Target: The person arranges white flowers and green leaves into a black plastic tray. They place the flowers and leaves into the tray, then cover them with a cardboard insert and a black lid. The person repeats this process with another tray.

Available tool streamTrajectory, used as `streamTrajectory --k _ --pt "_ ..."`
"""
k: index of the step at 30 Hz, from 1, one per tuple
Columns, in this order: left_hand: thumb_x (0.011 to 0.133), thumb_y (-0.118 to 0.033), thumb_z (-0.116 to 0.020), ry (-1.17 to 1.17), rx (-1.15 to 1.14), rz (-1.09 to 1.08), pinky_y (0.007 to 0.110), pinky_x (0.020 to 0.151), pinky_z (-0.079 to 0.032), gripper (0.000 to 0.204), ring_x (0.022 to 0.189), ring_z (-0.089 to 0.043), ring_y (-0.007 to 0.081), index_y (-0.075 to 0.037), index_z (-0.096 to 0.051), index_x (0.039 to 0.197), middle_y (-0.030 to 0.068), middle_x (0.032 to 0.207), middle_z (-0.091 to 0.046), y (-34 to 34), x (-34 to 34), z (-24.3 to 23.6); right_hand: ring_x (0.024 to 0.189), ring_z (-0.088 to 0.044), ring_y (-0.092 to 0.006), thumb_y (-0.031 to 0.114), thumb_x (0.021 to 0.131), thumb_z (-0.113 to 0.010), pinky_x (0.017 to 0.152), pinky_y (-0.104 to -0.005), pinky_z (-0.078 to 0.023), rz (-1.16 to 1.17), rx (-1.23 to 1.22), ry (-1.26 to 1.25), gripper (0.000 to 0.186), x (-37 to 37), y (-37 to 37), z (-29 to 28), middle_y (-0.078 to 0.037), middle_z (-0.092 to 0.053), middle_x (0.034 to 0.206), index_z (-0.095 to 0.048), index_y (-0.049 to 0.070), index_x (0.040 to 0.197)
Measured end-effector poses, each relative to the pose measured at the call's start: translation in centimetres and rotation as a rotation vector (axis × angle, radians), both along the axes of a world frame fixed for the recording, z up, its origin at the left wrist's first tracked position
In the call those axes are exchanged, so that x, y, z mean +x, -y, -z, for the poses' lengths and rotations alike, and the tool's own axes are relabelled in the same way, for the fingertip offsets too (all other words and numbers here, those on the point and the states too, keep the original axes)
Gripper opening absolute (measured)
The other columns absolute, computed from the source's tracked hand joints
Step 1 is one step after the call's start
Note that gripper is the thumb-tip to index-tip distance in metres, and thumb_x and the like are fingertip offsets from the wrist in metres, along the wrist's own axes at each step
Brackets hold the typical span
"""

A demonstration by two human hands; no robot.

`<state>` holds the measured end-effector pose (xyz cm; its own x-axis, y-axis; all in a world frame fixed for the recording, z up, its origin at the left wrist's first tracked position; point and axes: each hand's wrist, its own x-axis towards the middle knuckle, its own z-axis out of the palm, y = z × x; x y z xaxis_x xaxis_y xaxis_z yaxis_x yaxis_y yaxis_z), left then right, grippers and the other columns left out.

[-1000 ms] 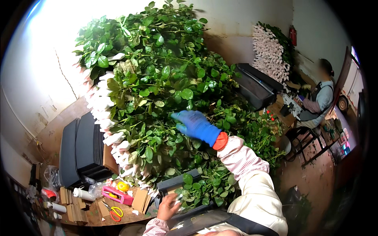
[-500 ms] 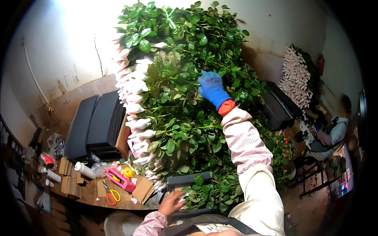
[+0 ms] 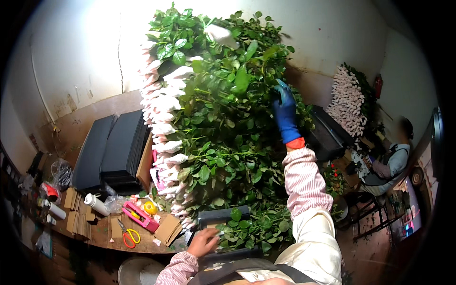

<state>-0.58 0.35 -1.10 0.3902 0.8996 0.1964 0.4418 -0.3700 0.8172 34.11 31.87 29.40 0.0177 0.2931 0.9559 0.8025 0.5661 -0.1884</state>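
Left hand [image 3: 203, 241]: bare, at the tray's near-left; grip cannot be told.
Tray [image 3: 209, 218]: black, leafy stems [image 3: 256, 227] inside.
Snag risk: leaves interlace; a hard pull might drag neighbours out.
Bucket [image 3: 122, 273]: below worktop [image 3: 105, 237] edge; pale contents, unclear.
Pink box [image 3: 152, 224]: yellow item inside.
Right hand [image 3: 285, 102]: blue-gloved, fingers curled by pile [image 3: 228, 128], grip hidden.
Pile: beyond tray, white-sleeved heads [image 3: 164, 104] leftward.
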Motion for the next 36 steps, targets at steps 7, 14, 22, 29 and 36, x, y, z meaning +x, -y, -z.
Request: streamTrajectory --k 7,14,22,29,36 --pt "0.087 -0.015 -0.072 -0.132 0.118 -0.089 0.041 0.086 -0.050 0.020 0.098 -0.062 0.0341 -0.007 -0.071 0.105 0.0113 0.106 -0.069 -0.2 0.9 -0.7 0.103 -0.064 -0.0302 0.005 0.077 -0.061 0.087 -0.0426 -0.050 -0.156 0.054 0.511 0.035 -5.0 6.5 1.7 -0.009 -0.067 0.111 -0.068 0.013 0.110" --pt "0.083 -0.011 -0.074 -0.096 0.186 -0.142 0.043 0.090 -0.049 0.019 0.101 -0.060 0.0356 -0.006 -0.070 0.101 0.0132 0.105 -0.068 -0.3 1.4 0.9 0.089 -0.060 -0.0259 0.017 0.082 -0.060 0.076 -0.0406 -0.050 0.013 -0.177 0.768 0.018 -7.7 9.3 11.1 -0.005 -0.060 0.095 -0.065 0.017 0.099" --pt "0.084 -0.011 -0.073 -0.062 0.156 -0.117 0.042 0.087 -0.049 0.020 0.099 -0.062 0.0348 -0.007 -0.068 0.103 0.0112 0.104 -0.069 -0.7 1.4 1.5 0.129 -0.049 -0.0323 0.027 0.072 -0.076 0.113 -0.0523 -0.034 0.049 -0.261 0.867 0.031 -5.7 10.7 13.3 -0.011 -0.057 0.134 -0.070 0.018 0.101" --pt "0.086 -0.006 -0.074 0.026 -0.099 -0.177 0.038 0.084 -0.051 0.020 0.097 -0.064 0.0321 -0.001 -0.069 0.104 0.0130 0.099 -0.069 -0.2 1.4 1.8 0.113 -0.060 -0.0322 0.021 0.077 -0.071 0.099 -0.0500 -0.047 -0.274 -0.015 0.344 0.036 -6.4 13.7 6.8 -0.013 -0.063 0.127 -0.064 0.015 0.111" --pt "0.087 -0.010 -0.073 -0.051 0.323 -0.210 0.041 0.083 -0.054 0.020 0.092 -0.069 0.0337 -0.008 -0.071 0.107 0.0128 0.106 -0.072 0.0 0.9 5.2 0.076 -0.066 -0.0260 0.020 0.091 -0.063 0.064 -0.0419 -0.052 -0.329 -0.593 0.767 0.011 -12.5 18.5 4.6 -0.005 -0.062 0.084 -0.065 0.012 0.098"
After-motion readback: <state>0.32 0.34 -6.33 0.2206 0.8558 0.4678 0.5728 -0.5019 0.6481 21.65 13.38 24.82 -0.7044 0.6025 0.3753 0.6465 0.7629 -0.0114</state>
